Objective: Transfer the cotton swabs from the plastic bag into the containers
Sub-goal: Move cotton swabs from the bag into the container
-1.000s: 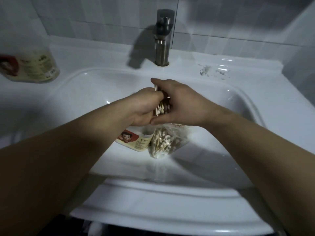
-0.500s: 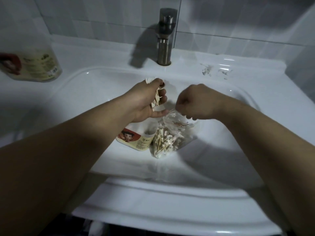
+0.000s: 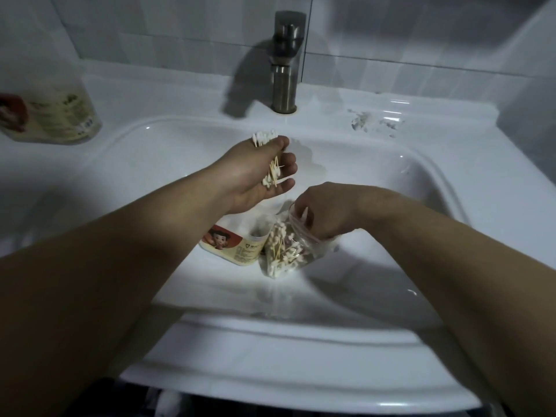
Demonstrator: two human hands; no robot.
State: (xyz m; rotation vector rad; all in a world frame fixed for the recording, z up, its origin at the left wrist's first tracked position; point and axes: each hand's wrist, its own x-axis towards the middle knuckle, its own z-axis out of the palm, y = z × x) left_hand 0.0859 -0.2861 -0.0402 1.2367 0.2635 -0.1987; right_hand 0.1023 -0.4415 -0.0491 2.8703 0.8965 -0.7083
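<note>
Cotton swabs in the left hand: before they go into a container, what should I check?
1. Grip: left hand holds the swab bundle: ok.
2. Near container upright in the sink: not ok, it lies on its side.
3. Its mouth free: cannot tell, the plastic bag crowds it.
4. Bag held: right hand has fingers inside its mouth: ok; what they pinch, cannot tell.
5. Second container on the counter open: cannot tell, blurred.
</note>
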